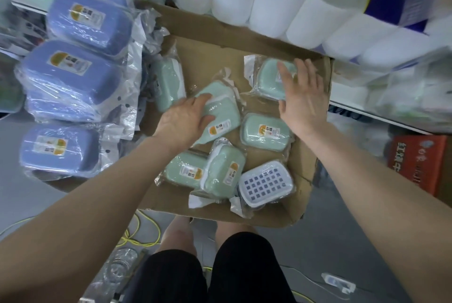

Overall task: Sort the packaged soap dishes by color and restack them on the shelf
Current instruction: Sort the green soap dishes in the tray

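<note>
Several mint-green packaged soap dishes lie on a flattened cardboard sheet (210, 50). My left hand (186, 119) grips one green dish (221, 113) near the middle, fingers curled over its upper left edge. My right hand (302, 97) lies flat with straight fingers on another green dish (269, 75) at the far right of the cardboard. A white dish with a blue grid insert (266, 184) sits at the near right corner. Three stacks of blue-purple packaged dishes (71, 75) stand to the left.
Large packs of white toilet-paper rolls (281, 4) crowd the back. A white shelf edge (367, 113) runs at the right, with an orange-red carton (418, 163) below it. Yellow cable (144, 236) and a clear glass jar (119, 266) lie on the grey floor by my legs.
</note>
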`<state>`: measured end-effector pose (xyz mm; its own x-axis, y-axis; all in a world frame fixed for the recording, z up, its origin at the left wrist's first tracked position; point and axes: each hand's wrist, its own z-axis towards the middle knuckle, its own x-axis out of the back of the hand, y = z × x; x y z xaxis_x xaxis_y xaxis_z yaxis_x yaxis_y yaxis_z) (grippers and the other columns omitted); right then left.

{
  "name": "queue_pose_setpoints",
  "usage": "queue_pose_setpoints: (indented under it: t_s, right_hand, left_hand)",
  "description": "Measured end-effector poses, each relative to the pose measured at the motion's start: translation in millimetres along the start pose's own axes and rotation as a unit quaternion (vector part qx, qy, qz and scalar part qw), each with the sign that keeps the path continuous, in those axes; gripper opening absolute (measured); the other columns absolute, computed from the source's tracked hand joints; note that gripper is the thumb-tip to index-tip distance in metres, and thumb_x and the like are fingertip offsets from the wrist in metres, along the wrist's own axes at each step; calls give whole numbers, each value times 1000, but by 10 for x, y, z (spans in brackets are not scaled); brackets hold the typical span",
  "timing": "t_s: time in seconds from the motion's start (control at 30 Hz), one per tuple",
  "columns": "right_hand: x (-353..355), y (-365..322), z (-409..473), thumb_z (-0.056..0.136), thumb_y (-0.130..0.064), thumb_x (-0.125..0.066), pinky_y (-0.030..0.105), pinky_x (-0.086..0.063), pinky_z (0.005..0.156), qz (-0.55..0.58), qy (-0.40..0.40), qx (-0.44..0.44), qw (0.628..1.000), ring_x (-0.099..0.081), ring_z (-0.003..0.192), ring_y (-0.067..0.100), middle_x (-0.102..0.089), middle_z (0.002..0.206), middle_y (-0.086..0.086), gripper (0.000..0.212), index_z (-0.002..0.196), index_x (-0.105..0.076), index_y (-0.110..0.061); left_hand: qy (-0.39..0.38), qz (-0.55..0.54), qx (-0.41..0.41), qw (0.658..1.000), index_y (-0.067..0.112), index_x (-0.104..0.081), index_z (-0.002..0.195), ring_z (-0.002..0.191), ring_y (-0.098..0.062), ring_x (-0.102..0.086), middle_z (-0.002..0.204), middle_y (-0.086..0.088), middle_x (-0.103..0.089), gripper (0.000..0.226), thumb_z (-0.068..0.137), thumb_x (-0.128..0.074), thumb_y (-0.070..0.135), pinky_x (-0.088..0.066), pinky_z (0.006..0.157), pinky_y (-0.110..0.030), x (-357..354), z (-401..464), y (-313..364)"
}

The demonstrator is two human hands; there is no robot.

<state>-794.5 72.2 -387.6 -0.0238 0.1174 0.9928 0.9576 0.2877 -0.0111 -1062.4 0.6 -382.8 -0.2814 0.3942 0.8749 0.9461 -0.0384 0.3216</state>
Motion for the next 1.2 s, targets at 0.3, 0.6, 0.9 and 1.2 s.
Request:
queue_pose_setpoints:
  t_s: [0.3, 0.6, 0.9, 1.2]
  right_hand:
    - [-268, -271, -692, 78, -38, -77, 49, -33, 111, 11, -163, 89, 983, -43, 129, 32, -43, 140, 12, 86, 148, -31, -21]
    - [-315, -207, -396, 78, -18, -76, 46, -51, 83, 28, -63, -38, 997, -48, 115, 34, -48, 126, 14, 56, 128, -49, -15]
    - [-207, -1003, -160, 84, 2, -63, 53, -19, 118, 15, -54, 235, 970, -21, 147, 37, -30, 157, 13, 74, 149, -36, -18]
    - [-97, -748, -2, 64, -28, -77, 50, -40, 104, -13, -9, 241, 970, -44, 126, 40, -48, 136, 18, 93, 145, -35, -14]
  left_hand:
    - [67, 45, -20, 996, 11, -39, 142, 120, -38, -47, 136, -15, -49, 52, 94, -54, 26, -36, 103, -46, -142, 110, 143]
    - [-6, 114, -21, 993, 15, -4, 152, 128, -36, -37, 143, -15, -32, 103, 80, -68, 52, -31, 111, -44, -260, 59, 72]
    - [91, 30, 45, 994, 11, -20, 152, 146, -38, -11, 156, -23, -17, 68, 96, -50, 34, -16, 119, -49, -141, -161, -284]
    - [149, -62, 105, 981, 2, -25, 149, 138, -43, -28, 152, -26, -26, 66, 98, -49, 36, -24, 114, -51, -181, -49, -383]
